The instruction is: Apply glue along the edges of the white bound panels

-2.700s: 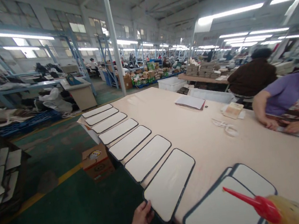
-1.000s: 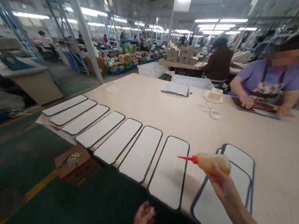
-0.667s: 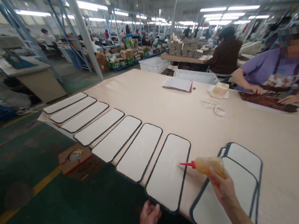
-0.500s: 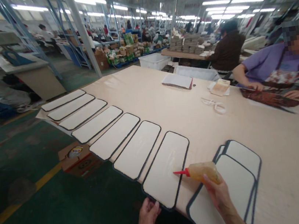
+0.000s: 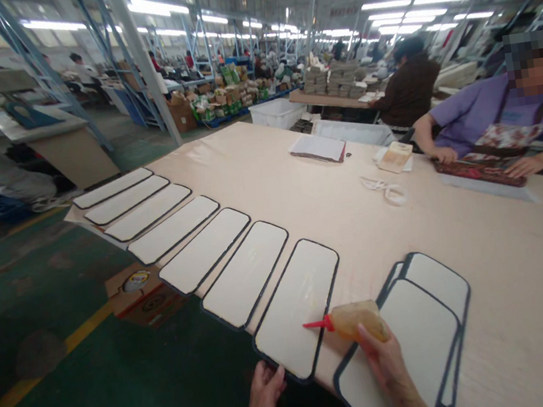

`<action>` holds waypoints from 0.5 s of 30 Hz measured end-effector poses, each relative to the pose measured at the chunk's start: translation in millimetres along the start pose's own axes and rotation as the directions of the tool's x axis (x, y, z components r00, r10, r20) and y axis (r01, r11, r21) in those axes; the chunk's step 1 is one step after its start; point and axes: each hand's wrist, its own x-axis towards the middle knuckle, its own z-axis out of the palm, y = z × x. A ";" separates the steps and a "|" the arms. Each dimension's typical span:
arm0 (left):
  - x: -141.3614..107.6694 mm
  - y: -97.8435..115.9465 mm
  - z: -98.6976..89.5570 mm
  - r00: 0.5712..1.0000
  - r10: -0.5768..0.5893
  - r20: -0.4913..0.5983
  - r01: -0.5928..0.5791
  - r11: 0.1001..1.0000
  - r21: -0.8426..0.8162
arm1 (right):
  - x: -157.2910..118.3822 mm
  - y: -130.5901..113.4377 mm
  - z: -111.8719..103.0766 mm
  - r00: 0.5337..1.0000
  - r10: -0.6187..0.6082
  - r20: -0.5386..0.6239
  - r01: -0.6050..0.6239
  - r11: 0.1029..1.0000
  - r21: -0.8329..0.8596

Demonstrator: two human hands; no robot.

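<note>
My right hand (image 5: pixel 380 350) is wrapped round a squeeze glue bottle (image 5: pixel 356 321) with amber liquid and a red nozzle. It is tilted nearly level, its tip over a cream panel with a dark rim (image 5: pixel 299 307). Thin shiny streaks lie on that panel. At its near edge my left hand (image 5: pixel 265 390) is closed, thumb and fingers gripping the rim. Several similar panels (image 5: pixel 207 249) run in a row along the table edge to the far left. Beneath my right forearm, overlapping panels (image 5: pixel 419 317) lie stacked.
The broad pale table (image 5: pixel 268 177) carries a stack of sheets (image 5: pixel 318 148), a roll of white tape (image 5: pixel 395 195) and a small block (image 5: pixel 395 156). Across it a person in purple (image 5: pixel 486 113) handles a patterned piece (image 5: pixel 479 171). A cardboard box (image 5: pixel 146 295) sits on the floor at left.
My right hand has moved the glue bottle left and slightly down across the panel. My left hand stays at the panel's edge. The co-worker's patterned piece has shifted left.
</note>
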 end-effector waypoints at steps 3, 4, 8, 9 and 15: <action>-4.0 3.0 0.8 0.999 0.036 0.007 -0.036 0.999 0.038 | 1.5 -1.0 -0.4 1.000 -0.009 -0.013 0.009 1.000 0.005; -5.1 4.1 0.8 1.000 0.018 0.008 -0.018 0.999 0.046 | 7.1 -2.9 0.5 0.998 -0.035 -0.045 0.036 0.999 0.022; -6.0 7.7 1.3 1.000 -0.023 0.002 0.023 0.999 0.039 | 19.4 -11.6 7.0 0.990 -0.052 -0.129 0.063 0.995 0.078; -5.3 8.0 1.1 1.000 -0.015 0.001 0.015 0.999 0.036 | 14.2 -12.9 8.9 0.993 -0.017 -0.116 0.027 0.996 0.082; 5.0 0.5 -26.1 0.999 0.045 0.027 -0.049 0.981 0.188 | -49.3 -22.5 15.9 0.979 0.198 -0.040 -0.191 0.973 0.132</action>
